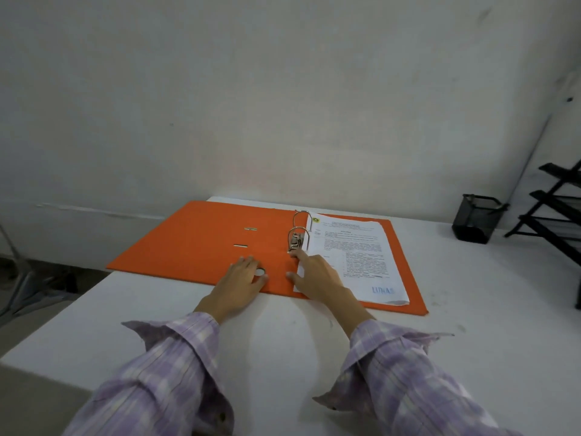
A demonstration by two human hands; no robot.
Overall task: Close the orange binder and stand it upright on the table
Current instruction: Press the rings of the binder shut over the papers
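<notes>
An orange binder (195, 243) lies open and flat on the white table (283, 335), its left cover spread toward the table's left edge. Metal rings (298, 229) stand up at the spine, and a stack of printed paper (355, 253) lies on the right half. My left hand (239, 283) rests flat on the spine area near the round finger hole, fingers apart. My right hand (317, 276) lies over the lower left corner of the paper, index finger pointing at the lever clamp below the rings. Neither hand grips anything.
A black mesh pen holder (478, 221) stands at the back right of the table. A black tiered rack (556, 212) is at the far right edge. A grey wall runs close behind the table. The table's left edge drops to the floor.
</notes>
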